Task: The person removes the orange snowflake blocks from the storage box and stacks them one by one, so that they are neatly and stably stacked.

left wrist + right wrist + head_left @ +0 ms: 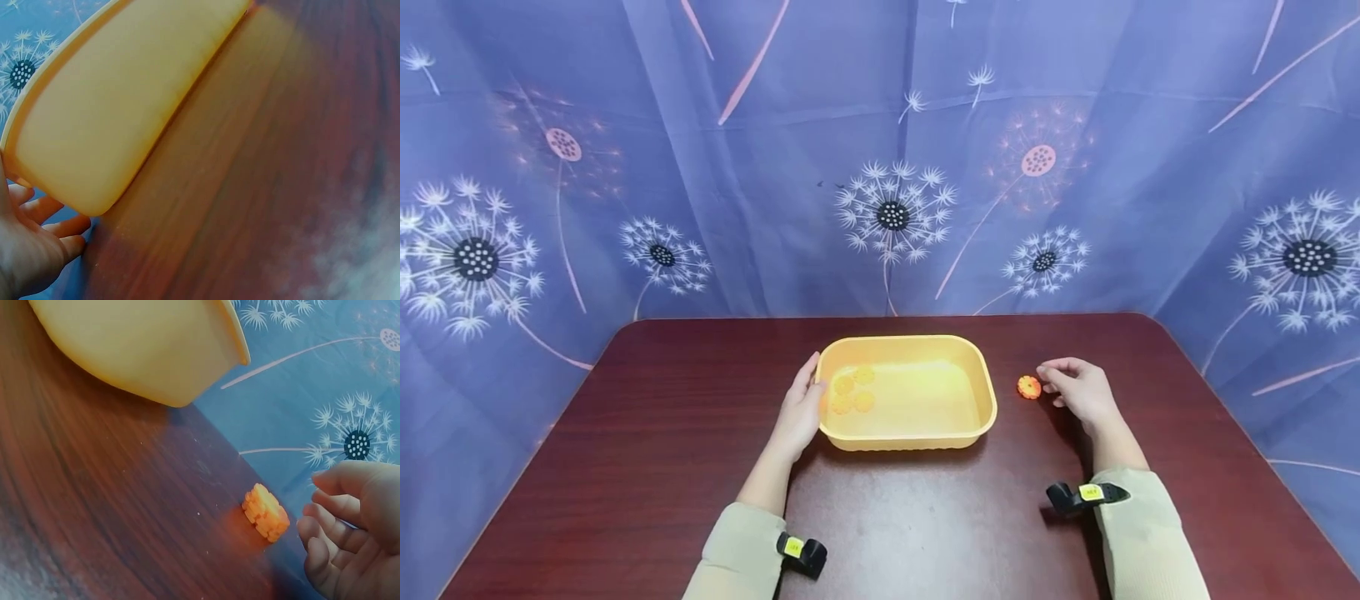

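A yellow plastic basin (pixel 917 437) stands on the table. My left hand (pixel 799 412) grips its left end, with the thumb over the rim and the fingers along the outer wall. Inside, near that end, lie several small flower-shaped pieces (pixel 864 401), their colour close to the basin's. To the right of the basin, a small stack of orange flower-shaped pieces (pixel 266 512) sits on the tabletop. My right hand (pixel 1078 390) is just right of the stack, fingers loosely bent and holding nothing. The right wrist view shows a small gap between the fingertips (pixel 310 528) and the orange stack.
The dark reddish-brown wooden table (pixel 647 467) has rounded far corners. A blue curtain (pixel 790 208) with dandelion prints hangs behind it and along both sides. Black straps with cameras (pixel 805 554) sit over both sleeves at the wrists.
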Available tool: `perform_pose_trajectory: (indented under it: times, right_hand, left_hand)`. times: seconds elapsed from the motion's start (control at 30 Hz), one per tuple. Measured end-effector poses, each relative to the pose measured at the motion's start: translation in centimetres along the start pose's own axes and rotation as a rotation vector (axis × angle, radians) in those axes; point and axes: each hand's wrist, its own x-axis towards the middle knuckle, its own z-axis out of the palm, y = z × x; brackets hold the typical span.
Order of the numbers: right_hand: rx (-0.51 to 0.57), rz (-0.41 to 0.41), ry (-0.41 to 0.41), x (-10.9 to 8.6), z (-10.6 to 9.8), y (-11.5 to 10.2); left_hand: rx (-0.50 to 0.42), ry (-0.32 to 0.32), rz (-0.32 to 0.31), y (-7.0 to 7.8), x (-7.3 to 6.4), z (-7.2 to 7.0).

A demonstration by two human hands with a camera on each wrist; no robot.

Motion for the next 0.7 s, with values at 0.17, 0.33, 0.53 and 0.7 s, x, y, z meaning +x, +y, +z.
perform_pose_trajectory:
  times: [0.17,0.33,0.53,0.7]
  right_hand:
    - [0.049,-0.03,0.012,-0.2,0.5,-0.4]
    - [0.056,-0.054,-0.006,-0.2,1.3,-1.2]
    - [0.002,-0.12,-0.052,0.0,2.0,-2.3]
    - [-0.038,-0.163,-0.088,-0.1,2.6,-3.7]
  left_hand:
    - [0.005,0.007,0.002,-0.1,-0.1,0.0]
    - [0.012,0.016,0.006,-0.1,0.0,0.0]
    - [0.016,0.017,0.009,-0.1,0.0,0.0]
    - [0.017,0.015,0.008,-0.1,0.0,0.0]
